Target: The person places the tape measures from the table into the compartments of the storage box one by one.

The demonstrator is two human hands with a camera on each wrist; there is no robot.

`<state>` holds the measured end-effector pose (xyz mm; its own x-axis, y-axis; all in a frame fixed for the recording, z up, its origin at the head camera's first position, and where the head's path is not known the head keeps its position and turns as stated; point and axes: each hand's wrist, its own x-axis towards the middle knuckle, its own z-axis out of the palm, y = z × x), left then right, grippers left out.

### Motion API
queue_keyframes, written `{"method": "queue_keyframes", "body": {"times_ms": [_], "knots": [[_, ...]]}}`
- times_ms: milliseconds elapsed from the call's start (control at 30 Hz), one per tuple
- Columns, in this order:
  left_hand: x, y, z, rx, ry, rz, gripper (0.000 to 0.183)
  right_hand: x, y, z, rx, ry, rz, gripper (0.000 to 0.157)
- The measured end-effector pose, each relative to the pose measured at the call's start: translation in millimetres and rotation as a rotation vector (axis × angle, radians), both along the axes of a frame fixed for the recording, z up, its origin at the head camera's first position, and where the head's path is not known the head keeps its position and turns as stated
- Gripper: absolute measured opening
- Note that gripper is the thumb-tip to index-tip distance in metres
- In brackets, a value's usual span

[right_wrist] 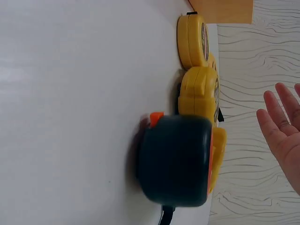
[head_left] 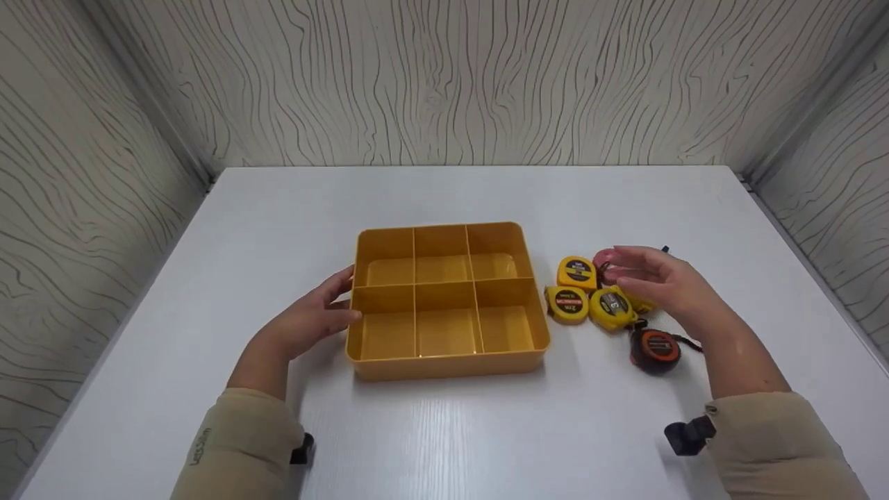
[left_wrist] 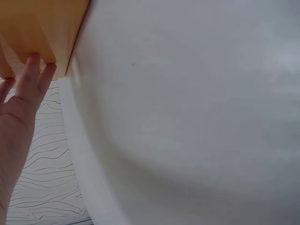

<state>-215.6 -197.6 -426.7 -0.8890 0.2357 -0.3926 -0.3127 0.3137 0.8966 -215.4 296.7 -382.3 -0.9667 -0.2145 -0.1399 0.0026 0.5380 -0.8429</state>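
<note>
A yellow box (head_left: 448, 364) with several compartments, all bare inside, lies in the middle of the table. My left hand (head_left: 305, 321) touches its left wall with extended fingertips; the left wrist view shows those fingers (left_wrist: 32, 82) against the box's side. To the right of the box is a cluster of tape measures: yellow ones (head_left: 568, 305), a pink one (head_left: 604, 257) partly hidden, and a black-and-orange one (head_left: 655, 351) nearest me. Above the cluster hovers my right hand (head_left: 660, 281), holding nothing, its fingers spread in the right wrist view.
The white table (head_left: 444, 430) runs back to a wood-grain patterned panel (head_left: 444, 83), with similar panels at both sides. A black strap (head_left: 686, 342) trails from the black-and-orange tape measure. Dark wrist mounts (head_left: 689, 436) stick out from the sleeves.
</note>
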Motion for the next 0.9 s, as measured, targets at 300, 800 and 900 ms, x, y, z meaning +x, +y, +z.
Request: {"method": "queue_keyframes", "body": {"times_ms": [300,800,900], "knots": [[0.1,-2,0.3,0.036,0.009,-0.031,0.077,19.6,39,-18.3,0.112,-0.013,-0.027,0.055],[-0.1,-1,0.3,0.054,0.011,-0.03,0.08,33.6,68,-55.6,0.048,-0.116,0.004,0.057],[-0.3,-2,-1.4,0.04,0.013,-0.029,0.081,33.7,68,-56.5,0.062,-0.153,0.03,0.06]]}}
